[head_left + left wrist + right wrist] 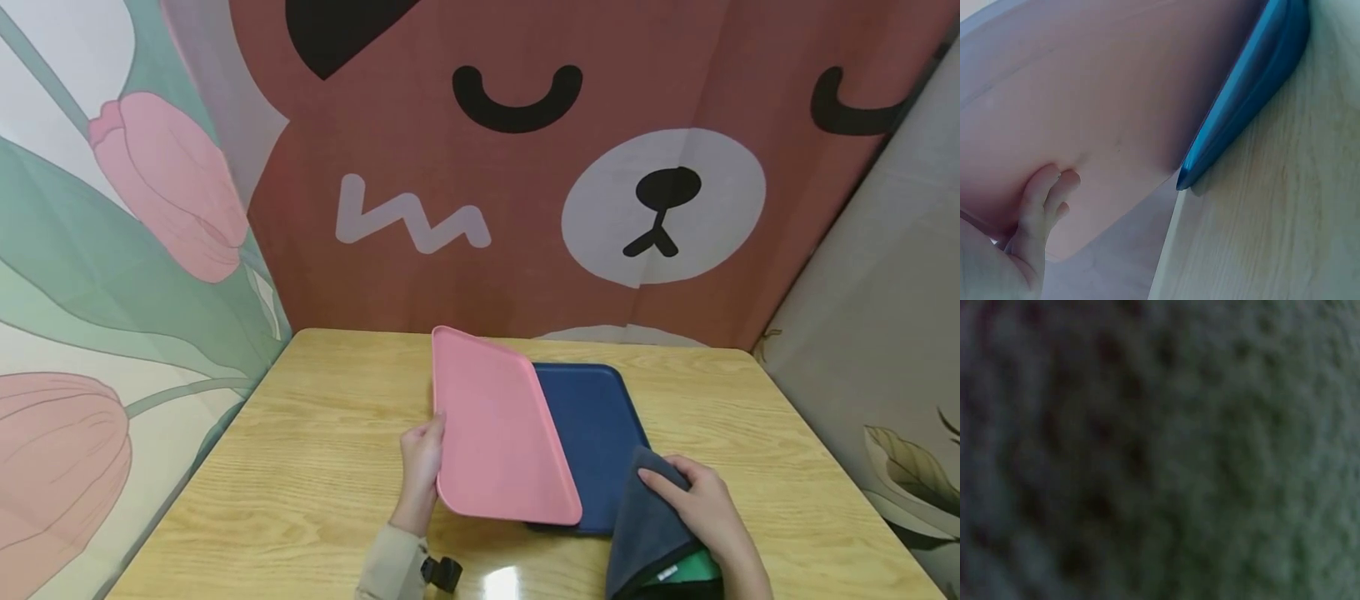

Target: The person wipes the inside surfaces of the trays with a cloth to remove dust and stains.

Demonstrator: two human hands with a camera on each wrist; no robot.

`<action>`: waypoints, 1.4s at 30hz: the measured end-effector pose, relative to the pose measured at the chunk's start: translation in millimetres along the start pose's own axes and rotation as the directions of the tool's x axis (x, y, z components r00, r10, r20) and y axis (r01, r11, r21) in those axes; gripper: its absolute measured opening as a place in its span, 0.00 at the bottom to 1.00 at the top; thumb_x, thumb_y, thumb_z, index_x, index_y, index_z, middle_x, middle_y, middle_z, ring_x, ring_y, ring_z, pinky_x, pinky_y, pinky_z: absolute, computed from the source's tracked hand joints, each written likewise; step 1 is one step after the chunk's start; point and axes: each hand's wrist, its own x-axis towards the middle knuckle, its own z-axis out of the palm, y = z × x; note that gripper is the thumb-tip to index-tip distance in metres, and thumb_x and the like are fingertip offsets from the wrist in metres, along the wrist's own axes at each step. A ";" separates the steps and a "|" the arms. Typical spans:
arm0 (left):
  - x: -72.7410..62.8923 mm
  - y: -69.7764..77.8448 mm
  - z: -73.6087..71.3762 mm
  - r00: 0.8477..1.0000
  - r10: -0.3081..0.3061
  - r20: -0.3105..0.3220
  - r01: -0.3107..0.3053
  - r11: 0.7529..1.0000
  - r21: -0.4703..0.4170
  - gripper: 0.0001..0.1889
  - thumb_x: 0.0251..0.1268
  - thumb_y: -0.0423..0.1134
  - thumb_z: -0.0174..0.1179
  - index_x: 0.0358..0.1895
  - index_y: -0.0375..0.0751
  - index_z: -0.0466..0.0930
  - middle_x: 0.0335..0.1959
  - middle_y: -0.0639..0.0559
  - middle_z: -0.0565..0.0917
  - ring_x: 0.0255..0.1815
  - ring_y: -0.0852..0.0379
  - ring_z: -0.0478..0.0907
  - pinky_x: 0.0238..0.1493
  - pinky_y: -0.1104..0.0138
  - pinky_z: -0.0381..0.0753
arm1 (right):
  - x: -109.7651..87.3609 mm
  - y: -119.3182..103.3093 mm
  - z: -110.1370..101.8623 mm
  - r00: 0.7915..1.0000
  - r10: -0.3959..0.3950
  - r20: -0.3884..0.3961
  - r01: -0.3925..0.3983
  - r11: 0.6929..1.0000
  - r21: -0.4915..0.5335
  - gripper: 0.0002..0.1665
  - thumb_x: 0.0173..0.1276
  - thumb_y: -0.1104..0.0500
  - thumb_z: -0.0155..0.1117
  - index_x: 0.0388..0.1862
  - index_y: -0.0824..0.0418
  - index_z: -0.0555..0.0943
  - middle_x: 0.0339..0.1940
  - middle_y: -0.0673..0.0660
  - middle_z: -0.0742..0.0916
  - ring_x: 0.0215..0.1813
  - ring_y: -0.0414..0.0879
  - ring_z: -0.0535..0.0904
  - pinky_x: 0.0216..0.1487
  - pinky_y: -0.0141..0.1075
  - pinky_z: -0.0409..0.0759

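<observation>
My left hand grips the left edge of a pink tray, which is tilted up over a dark blue tray on the table. In the left wrist view, the fingers lie against the pink tray's underside, and the blue tray shows beyond. Right of the trays, my right hand pinches a folded cloth, grey on one side and green on the other, with a dark border and a small white tag. The cloth overlaps the blue tray's near right corner. Blurred cloth fills the right wrist view.
The trays are on a light wooden table. A brown curtain with a bear's face hangs behind its far edge. Floral cloth hangs at the left and a pale curtain at the right.
</observation>
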 end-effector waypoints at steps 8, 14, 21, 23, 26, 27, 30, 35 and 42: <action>2.5 -4.2 -1.7 1.000 -0.016 0.005 0.016 1.000 0.011 0.19 0.62 0.38 0.53 0.14 0.32 0.74 0.12 0.52 0.73 0.14 0.59 0.69 0.17 0.69 0.71 | 0.8 2.9 2.9 1.000 0.007 0.019 -0.007 1.000 -0.001 0.30 0.59 0.46 0.61 0.48 0.70 0.75 0.39 0.59 0.81 0.34 0.44 0.74 0.33 0.36 0.72; 8.4 -9.1 -0.9 0.999 -0.006 0.051 0.005 1.000 0.018 0.19 0.62 0.38 0.53 0.12 0.35 0.71 0.11 0.53 0.72 0.13 0.60 0.69 0.16 0.71 0.70 | 0.5 2.5 3.5 1.000 0.005 0.024 -0.005 1.000 0.015 0.30 0.60 0.46 0.60 0.50 0.71 0.74 0.40 0.60 0.81 0.34 0.44 0.75 0.33 0.35 0.73; 14.3 -11.7 1.8 0.997 -0.012 0.073 0.009 0.999 0.040 0.21 0.62 0.39 0.53 0.09 0.40 0.67 0.10 0.54 0.71 0.12 0.61 0.67 0.15 0.71 0.68 | 0.1 1.8 3.7 1.000 0.010 0.023 -0.010 0.999 0.033 0.28 0.60 0.47 0.60 0.48 0.70 0.75 0.36 0.58 0.81 0.32 0.45 0.74 0.31 0.35 0.73; 15.1 -11.8 2.3 0.996 -0.017 0.086 0.013 0.999 0.039 0.21 0.63 0.39 0.52 0.10 0.40 0.67 0.10 0.54 0.71 0.12 0.61 0.67 0.16 0.71 0.68 | 0.3 1.6 3.8 1.000 0.009 0.022 -0.009 0.999 0.032 0.29 0.60 0.47 0.60 0.49 0.70 0.75 0.37 0.58 0.81 0.33 0.45 0.74 0.32 0.35 0.73; 15.7 -11.8 2.7 0.994 -0.028 0.102 0.024 0.999 0.035 0.20 0.63 0.40 0.52 0.12 0.39 0.67 0.11 0.54 0.71 0.12 0.61 0.68 0.16 0.71 0.69 | 0.8 1.6 4.0 1.000 0.011 0.027 -0.012 0.999 0.030 0.30 0.60 0.47 0.60 0.50 0.71 0.74 0.39 0.59 0.81 0.34 0.45 0.75 0.33 0.35 0.73; 15.8 -11.7 2.7 0.994 -0.032 0.104 0.029 0.999 0.034 0.20 0.64 0.40 0.51 0.12 0.38 0.68 0.11 0.54 0.71 0.12 0.61 0.68 0.16 0.71 0.69 | 1.5 1.7 4.0 0.999 0.010 0.030 -0.011 1.000 0.028 0.30 0.60 0.47 0.60 0.50 0.71 0.74 0.39 0.59 0.81 0.34 0.45 0.75 0.34 0.35 0.73; 15.6 -11.9 2.7 0.993 -0.041 0.113 0.036 0.999 0.041 0.20 0.64 0.41 0.50 0.14 0.38 0.68 0.11 0.54 0.71 0.12 0.61 0.68 0.16 0.71 0.69 | 2.2 2.0 4.5 0.999 0.011 0.037 -0.011 1.000 0.020 0.31 0.60 0.46 0.60 0.50 0.72 0.73 0.40 0.60 0.81 0.35 0.45 0.75 0.35 0.36 0.73; 14.4 -12.0 2.2 0.986 -0.049 0.157 0.043 0.998 0.042 0.19 0.66 0.41 0.48 0.16 0.36 0.70 0.12 0.53 0.72 0.13 0.62 0.68 0.16 0.71 0.70 | 2.6 2.0 5.4 0.999 0.013 0.038 -0.014 1.000 0.020 0.30 0.60 0.46 0.60 0.49 0.71 0.74 0.39 0.59 0.82 0.34 0.44 0.75 0.34 0.36 0.73; 13.6 -12.7 -1.1 0.967 -0.068 0.247 0.054 0.997 0.063 0.20 0.68 0.42 0.44 0.24 0.30 0.73 0.16 0.53 0.73 0.17 0.62 0.70 0.20 0.71 0.71 | 3.1 1.9 8.5 0.999 0.019 0.047 -0.020 0.999 0.034 0.26 0.60 0.48 0.60 0.46 0.70 0.75 0.33 0.56 0.80 0.32 0.45 0.73 0.32 0.35 0.72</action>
